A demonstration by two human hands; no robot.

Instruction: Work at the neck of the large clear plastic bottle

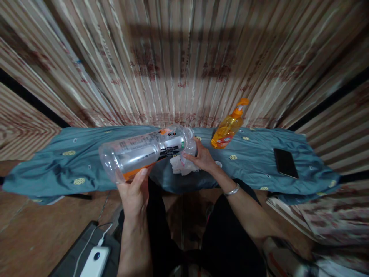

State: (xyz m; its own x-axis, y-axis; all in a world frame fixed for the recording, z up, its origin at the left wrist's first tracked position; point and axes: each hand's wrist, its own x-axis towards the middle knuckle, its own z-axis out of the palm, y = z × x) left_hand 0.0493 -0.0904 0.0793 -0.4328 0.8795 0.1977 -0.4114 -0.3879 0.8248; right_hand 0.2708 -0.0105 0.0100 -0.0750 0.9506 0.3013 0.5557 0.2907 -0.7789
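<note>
My left hand [135, 188] is wrapped round the lower part of a large clear plastic bottle [144, 150] with a silver and orange label. The bottle is tipped almost level above the cloth, its open mouth toward the right. My right hand [203, 156] grips a small clear plastic bottle [190, 147] just under that mouth. Whether the two touch, I cannot tell. Below the small bottle lies a crumpled white tissue [181, 166]. A small white cap [218, 164] rests beside my right wrist.
A blue-green cloth [77, 161] covers the narrow table. Right of centre stands an orange pump bottle [227, 129], with a black phone [285, 162] farther right. Striped curtains [178, 69] hang behind. At lower left, a white power bank [95, 261] with a cable lies on a dark surface.
</note>
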